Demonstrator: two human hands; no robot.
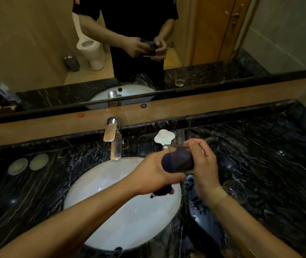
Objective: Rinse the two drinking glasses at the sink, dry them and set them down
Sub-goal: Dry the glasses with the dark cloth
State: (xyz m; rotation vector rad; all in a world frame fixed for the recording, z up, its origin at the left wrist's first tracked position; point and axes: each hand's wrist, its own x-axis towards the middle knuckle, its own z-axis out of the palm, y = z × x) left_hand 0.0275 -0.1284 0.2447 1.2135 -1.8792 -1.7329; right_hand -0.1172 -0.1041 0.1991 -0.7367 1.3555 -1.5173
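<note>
A clear drinking glass (185, 155) is held tilted above the right rim of the white sink basin (111, 211). My right hand (205, 164) grips it from the right. A dark purple cloth (169, 162) is stuffed around and into the glass. My left hand (154, 175) grips that cloth from the left, and its tail hangs below my palm. The second glass (235, 190) sits on the black marble counter (269, 164) just right of my right wrist, hard to make out against the stone.
A chrome faucet (114, 140) stands behind the basin, with no water visible. A white soap dish (164, 136) lies behind my hands. Two round pale discs (27, 163) lie on the counter at the left. The mirror (148, 53) reflects my hands.
</note>
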